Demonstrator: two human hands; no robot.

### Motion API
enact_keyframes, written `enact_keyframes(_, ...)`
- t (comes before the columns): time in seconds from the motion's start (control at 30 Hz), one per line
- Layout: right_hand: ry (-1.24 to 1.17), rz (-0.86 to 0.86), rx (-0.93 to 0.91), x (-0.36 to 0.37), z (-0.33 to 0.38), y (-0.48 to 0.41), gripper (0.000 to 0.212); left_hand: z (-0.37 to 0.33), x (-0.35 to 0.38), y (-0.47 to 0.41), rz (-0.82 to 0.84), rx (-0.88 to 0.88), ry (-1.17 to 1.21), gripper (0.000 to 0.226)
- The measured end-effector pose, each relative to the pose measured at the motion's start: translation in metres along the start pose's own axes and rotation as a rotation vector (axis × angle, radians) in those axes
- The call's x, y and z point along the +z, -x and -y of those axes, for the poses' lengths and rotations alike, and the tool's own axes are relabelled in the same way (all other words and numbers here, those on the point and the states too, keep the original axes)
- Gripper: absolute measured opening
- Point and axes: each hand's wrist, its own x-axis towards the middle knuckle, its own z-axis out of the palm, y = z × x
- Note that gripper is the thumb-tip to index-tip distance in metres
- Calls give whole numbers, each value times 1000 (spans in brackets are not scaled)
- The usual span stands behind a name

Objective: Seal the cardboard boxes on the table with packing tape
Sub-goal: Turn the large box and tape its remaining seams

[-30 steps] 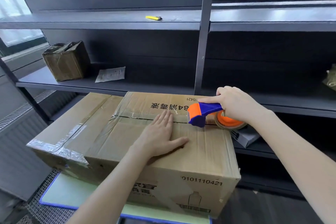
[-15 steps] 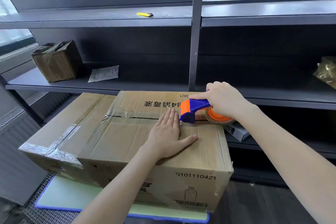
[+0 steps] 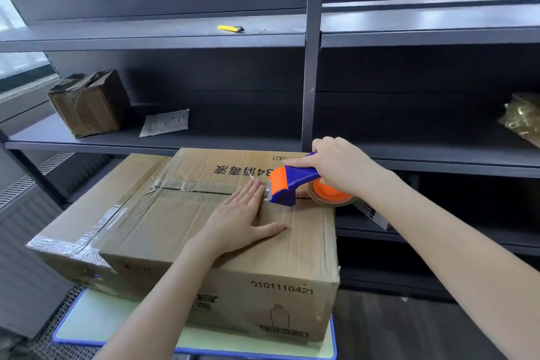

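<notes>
My left grip lies open and flat, fingers straight, pressing on top of the cardboard box just beside its centre seam. My right grip is curled round the handle of the blue and orange tape dispenser, whose toothed nose sits at the seam right by my left fingertips. The box stands on the green tabletop, against a second box on its left that already carries tape, and clear tape covers the seam from the left end up to my fingers.
</notes>
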Motion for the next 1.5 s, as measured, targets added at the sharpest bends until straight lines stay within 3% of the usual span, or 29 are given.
enact_keyframes(0.27, -49, 147, 117, 17, -52, 38, 73, 0, -3, -1, 29, -16, 28, 102)
enact_keyframes(0.4, -120, 116, 136, 24, -51, 41, 69, -4, -5, 0, 40, -38, 0, 109)
enact_keyframes(0.5, -103, 69, 145, 24, -51, 40, 66, -21, -8, -9, 33, -66, -54, 100)
enact_keyframes(0.67, -124, 41, 143, 26, -50, 39, 64, -65, 8, -30, -17, 17, 14, 103)
enact_keyframes(0.87, -151, 61, 95, 30, -57, 45, 68, -62, 12, -29, -27, 11, -3, 108)
enact_keyframes(1.03, -112, 99, 167, 32, -97, 71, 74, -63, 7, -29, -4, 9, -1, 103)
enact_keyframes(1.2, -219, 115, 196, 44, -90, 83, 75, -62, 9, -28, 17, 9, 3, 105)
enact_keyframes(1.4, -49, 153, 265, 39, -126, 108, 77, -64, 5, -28, 41, -3, 10, 105)
enact_keyframes(1.5, 79, 181, 189, 49, -105, 109, 69, -71, 3, -32, 76, -34, -20, 111)
